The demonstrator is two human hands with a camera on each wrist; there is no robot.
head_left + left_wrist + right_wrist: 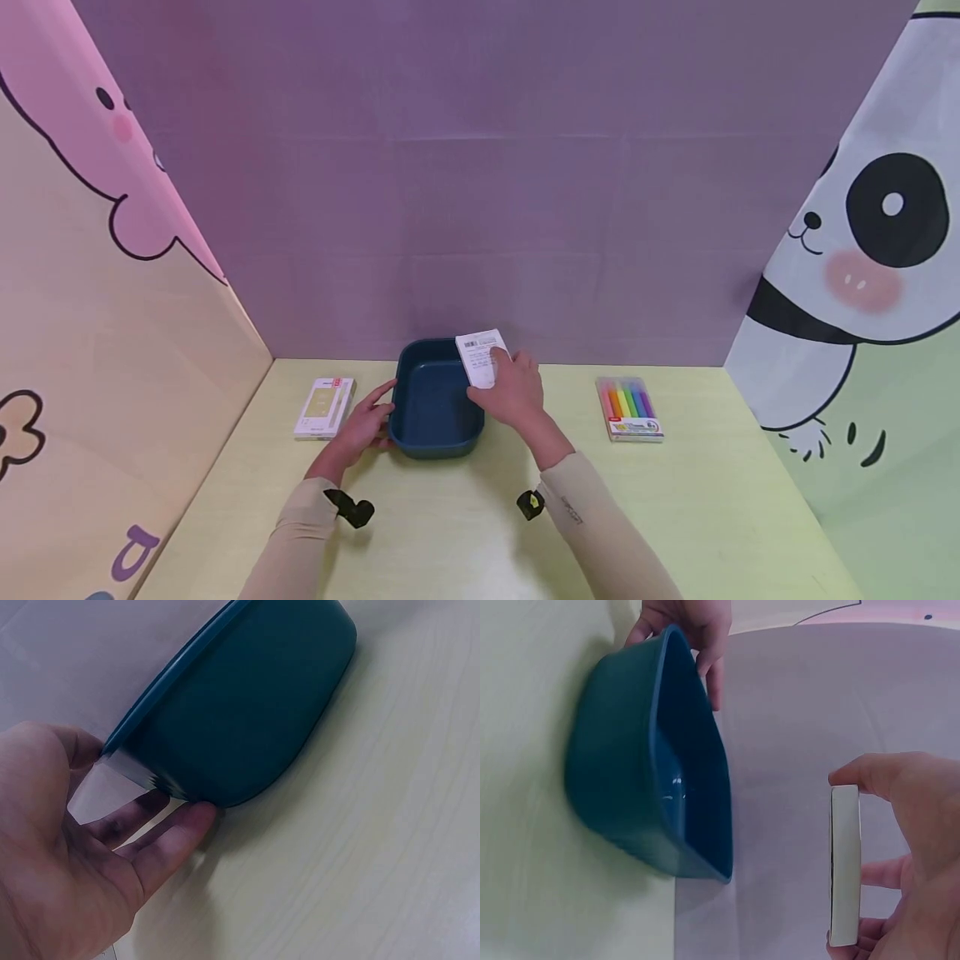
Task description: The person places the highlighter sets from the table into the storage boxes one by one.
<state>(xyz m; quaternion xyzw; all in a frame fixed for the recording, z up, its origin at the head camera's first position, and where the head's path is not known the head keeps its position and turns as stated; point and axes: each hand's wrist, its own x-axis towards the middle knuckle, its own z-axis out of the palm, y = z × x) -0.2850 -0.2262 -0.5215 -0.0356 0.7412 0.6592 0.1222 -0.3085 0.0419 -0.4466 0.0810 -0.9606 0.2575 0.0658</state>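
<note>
A dark blue rectangular bin [435, 408] stands on the table, its inside showing nothing in it. My left hand [365, 427] touches the bin's left side, fingers spread along the wall; in the left wrist view the fingertips of that hand [90, 840] rest against the bin [240, 697]. Above the bin's right rim, my right hand [513, 387] holds a flat white box [480, 357] with printed text facing up. The right wrist view shows the white box [845, 866] edge-on, pinched between thumb and fingers of the right hand [915, 847], apart from the bin [619, 750].
Left of the bin lies a white box with a yellow panel [322, 408]. A clear pack of coloured markers [630, 408] lies to the right. A purple backdrop [495, 183] rises behind the table [450, 533], with printed panels on both sides.
</note>
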